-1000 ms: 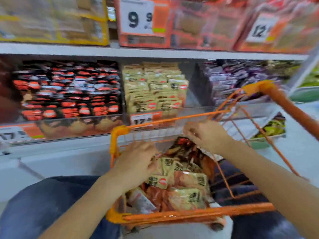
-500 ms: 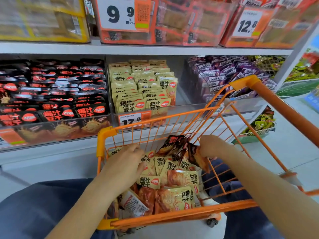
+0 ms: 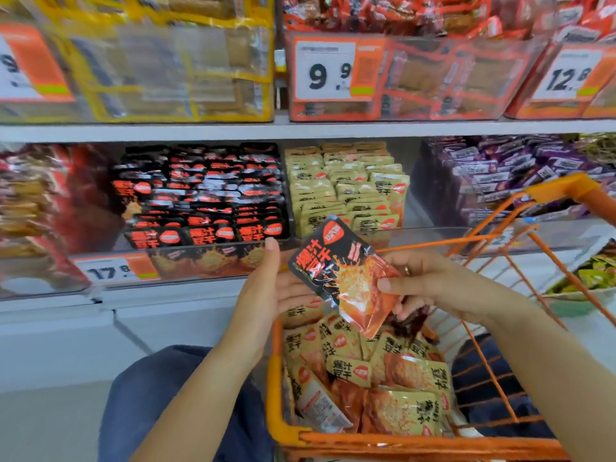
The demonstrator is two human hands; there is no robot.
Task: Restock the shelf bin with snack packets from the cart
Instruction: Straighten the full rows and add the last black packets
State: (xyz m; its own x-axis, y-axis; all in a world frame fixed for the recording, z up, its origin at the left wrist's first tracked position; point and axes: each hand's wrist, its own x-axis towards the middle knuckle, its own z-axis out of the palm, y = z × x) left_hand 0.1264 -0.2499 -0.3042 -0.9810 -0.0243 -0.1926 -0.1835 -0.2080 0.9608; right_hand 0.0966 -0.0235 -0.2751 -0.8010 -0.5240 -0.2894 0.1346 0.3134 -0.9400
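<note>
My right hand (image 3: pixel 430 283) pinches a black and red snack packet (image 3: pixel 340 271) by its lower right part, lifted above the orange cart (image 3: pixel 416 443). A few more dark packets hang under that hand. My left hand (image 3: pixel 266 288) is raised beside the packet's left edge, fingers straight, palm toward it. The cart holds several beige and orange packets (image 3: pixel 393 388). On the shelf behind, a clear bin of matching black and red packets (image 3: pixel 203 195) stands left of a bin of beige packets (image 3: pixel 346 185).
A bin of purple packets (image 3: pixel 510 171) sits at the right of the same shelf. Upper shelf bins carry price tags reading 9.9 (image 3: pixel 328 71) and 12.8. A 17.8 tag (image 3: pixel 113 270) hangs on the black bin's front. My denim-clad knees flank the cart.
Both hands rose out of the cart. My right hand lifted the black and red packets up toward the shelf, and my left hand came up beside them. The view swung left and closer.
</note>
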